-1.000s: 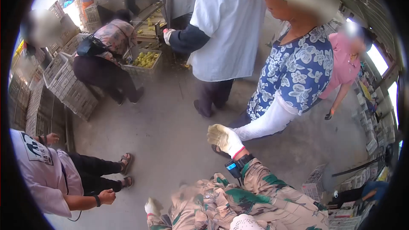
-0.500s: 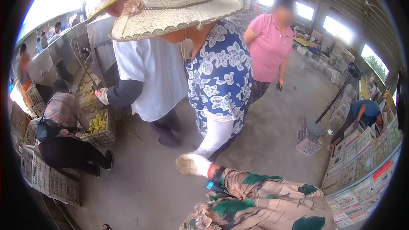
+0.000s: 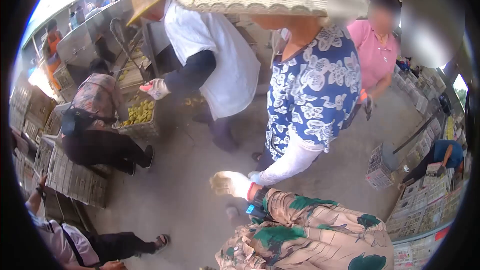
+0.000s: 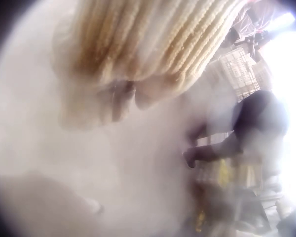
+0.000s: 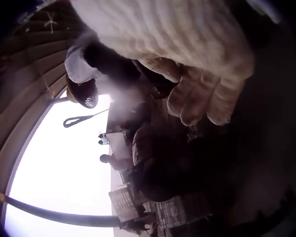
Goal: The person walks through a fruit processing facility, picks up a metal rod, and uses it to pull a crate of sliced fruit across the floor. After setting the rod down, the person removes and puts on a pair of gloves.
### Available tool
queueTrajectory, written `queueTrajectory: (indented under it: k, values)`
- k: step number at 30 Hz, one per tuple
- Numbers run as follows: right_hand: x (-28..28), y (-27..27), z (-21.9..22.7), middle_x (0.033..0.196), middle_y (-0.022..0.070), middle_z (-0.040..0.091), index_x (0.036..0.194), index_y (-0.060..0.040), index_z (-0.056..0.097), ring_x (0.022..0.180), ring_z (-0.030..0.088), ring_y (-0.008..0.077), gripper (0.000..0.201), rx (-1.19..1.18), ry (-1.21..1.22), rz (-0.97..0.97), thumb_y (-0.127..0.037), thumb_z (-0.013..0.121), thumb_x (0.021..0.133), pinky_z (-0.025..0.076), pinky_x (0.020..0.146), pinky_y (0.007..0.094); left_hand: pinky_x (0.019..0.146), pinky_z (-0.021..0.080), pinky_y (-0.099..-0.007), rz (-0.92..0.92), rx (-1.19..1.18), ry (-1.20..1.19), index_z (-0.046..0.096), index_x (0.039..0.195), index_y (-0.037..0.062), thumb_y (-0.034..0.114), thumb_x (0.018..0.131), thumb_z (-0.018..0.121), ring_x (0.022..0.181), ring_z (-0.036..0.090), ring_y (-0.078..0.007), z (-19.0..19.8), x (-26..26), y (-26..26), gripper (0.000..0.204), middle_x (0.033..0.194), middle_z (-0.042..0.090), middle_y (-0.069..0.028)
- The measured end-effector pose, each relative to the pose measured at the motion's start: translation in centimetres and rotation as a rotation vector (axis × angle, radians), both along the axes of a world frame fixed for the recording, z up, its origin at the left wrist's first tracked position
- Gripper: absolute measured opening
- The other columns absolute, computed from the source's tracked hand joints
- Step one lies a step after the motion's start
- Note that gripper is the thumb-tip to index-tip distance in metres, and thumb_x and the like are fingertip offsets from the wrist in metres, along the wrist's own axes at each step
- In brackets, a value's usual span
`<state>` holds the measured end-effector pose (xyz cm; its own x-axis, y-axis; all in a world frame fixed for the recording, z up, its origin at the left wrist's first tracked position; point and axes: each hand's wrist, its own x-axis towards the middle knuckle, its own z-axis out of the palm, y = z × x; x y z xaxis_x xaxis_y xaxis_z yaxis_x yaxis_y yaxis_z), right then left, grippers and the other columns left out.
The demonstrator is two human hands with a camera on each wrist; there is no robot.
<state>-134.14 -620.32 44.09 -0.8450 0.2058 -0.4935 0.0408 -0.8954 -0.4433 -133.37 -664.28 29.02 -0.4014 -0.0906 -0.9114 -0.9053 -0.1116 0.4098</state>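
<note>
In the head view my right hand, in a cream work glove, is held out over the concrete floor with its fingers relaxed and nothing in them. The right wrist view shows the same gloved hand with fingers slightly bent. Close by is the white sleeve of a person in a blue flowered shirt; whether that person's hand touches mine I cannot tell. My left hand, gloved too, hangs loosely and empty in the left wrist view, its fingertips blurred.
A person in a light shirt stands ahead. At left, someone bends beside a crate of yellow-green fruit, near stacked crates. A pink-shirted person stands at right, beyond a lone crate. Another person is at lower left.
The head view swung right, then partly back left. My left hand, at the bottom edge a second ago, is no longer plain there. My right hand stays held out, its palm turned lower.
</note>
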Motion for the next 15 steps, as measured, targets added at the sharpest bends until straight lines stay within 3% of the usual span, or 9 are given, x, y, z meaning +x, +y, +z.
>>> queueTrajectory:
  k: [1,2,3,5,6,8,10,13,15]
  values:
    - [-0.8,-0.2,1.0,0.112,0.0146,0.061,0.107,-0.0029,0.056,0.103,0.058,0.0306,0.028,0.012,-0.020,-0.005,-0.024,0.048,0.091,0.046,0.090,0.0439,0.040,0.031,-0.0342,0.078,0.009,-0.021,0.046,0.078,0.0060,0.039,0.093,0.038,0.043,0.035,-0.0189,-0.8,0.0,-0.5,0.037,0.055,0.035,-0.0022]
    - [-2.0,0.3,-0.9,0.113,0.0148,0.060,0.107,-0.0042,0.058,0.104,0.057,0.0313,0.026,-0.022,0.008,0.031,-0.022,0.054,0.089,0.046,0.090,0.0457,0.039,0.030,-0.0340,0.166,0.016,-0.040,0.045,0.079,0.0058,0.038,0.093,0.038,0.041,0.034,-0.0188,-1.3,-0.3,-0.7,0.036,0.054,0.034,-0.0019]
    - [-2.9,0.4,-0.8,0.111,0.0143,0.061,0.103,-0.0044,0.060,0.102,0.059,0.0312,0.024,-0.035,0.022,0.033,-0.022,0.054,0.088,0.047,0.088,0.0455,0.040,0.033,-0.0333,0.127,0.154,0.031,0.045,0.083,0.0050,0.038,0.094,0.035,0.042,0.033,-0.0189,-2.5,0.2,-2.7,0.036,0.055,0.034,-0.0025]
    - [-4.6,1.3,-2.3,0.109,0.0132,0.062,0.102,-0.0043,0.060,0.100,0.059,0.0300,0.023,-0.077,0.021,0.060,-0.021,0.053,0.088,0.047,0.087,0.0455,0.043,0.042,-0.0391,0.187,-0.051,0.018,0.048,0.080,0.0036,0.038,0.091,0.043,0.043,0.044,-0.0245,-3.5,-0.2,-2.9,0.036,0.058,0.045,-0.0067]
    - [-5.1,1.8,-3.0,0.108,0.0126,0.063,0.101,-0.0038,0.060,0.100,0.059,0.0297,0.023,-0.100,0.012,0.056,-0.021,0.052,0.088,0.047,0.088,0.0460,0.044,0.044,-0.0424,0.258,0.087,-0.033,0.053,0.082,0.0017,0.037,0.089,0.046,0.049,0.051,-0.0284,-1.3,-0.8,-2.0,0.036,0.063,0.052,-0.0110]
    - [-6.5,2.1,-0.9,0.105,0.0121,0.063,0.102,-0.0028,0.060,0.100,0.058,0.0299,0.024,-0.074,-0.092,0.058,-0.021,0.052,0.088,0.045,0.089,0.0469,0.047,0.044,-0.0398,0.110,-0.093,0.061,0.058,0.090,0.0029,0.040,0.089,0.045,0.059,0.057,-0.0279,-4.9,-0.7,-4.1,0.039,0.073,0.059,-0.0115]
    - [-7.7,3.3,-2.0,0.105,0.0123,0.063,0.102,-0.0024,0.060,0.100,0.058,0.0304,0.024,-0.094,-0.112,0.056,-0.020,0.051,0.088,0.045,0.089,0.0472,0.046,0.044,-0.0376,0.083,-0.145,0.041,0.058,0.090,0.0026,0.040,0.090,0.046,0.057,0.056,-0.0253,-5.8,-2.1,-4.2,0.039,0.070,0.058,-0.0102]
    - [-8.8,4.7,-2.1,0.103,0.0121,0.064,0.099,-0.0033,0.061,0.098,0.059,0.0306,0.022,-0.063,-0.116,0.051,-0.020,0.052,0.088,0.045,0.088,0.0467,0.045,0.043,-0.0367,0.181,-0.023,0.054,0.059,0.089,0.0026,0.038,0.090,0.048,0.055,0.055,-0.0228,-7.1,-4.9,-2.7,0.036,0.069,0.058,-0.0095]
    - [-9.6,5.5,-2.9,0.103,0.0121,0.064,0.098,-0.0034,0.061,0.097,0.059,0.0305,0.022,-0.057,-0.122,0.028,-0.020,0.052,0.087,0.045,0.088,0.0471,0.042,0.033,-0.0323,0.123,-0.016,0.114,0.047,0.076,0.0077,0.039,0.093,0.043,0.048,0.039,-0.0174,-7.0,-7.2,-0.7,0.036,0.059,0.039,-0.0034]
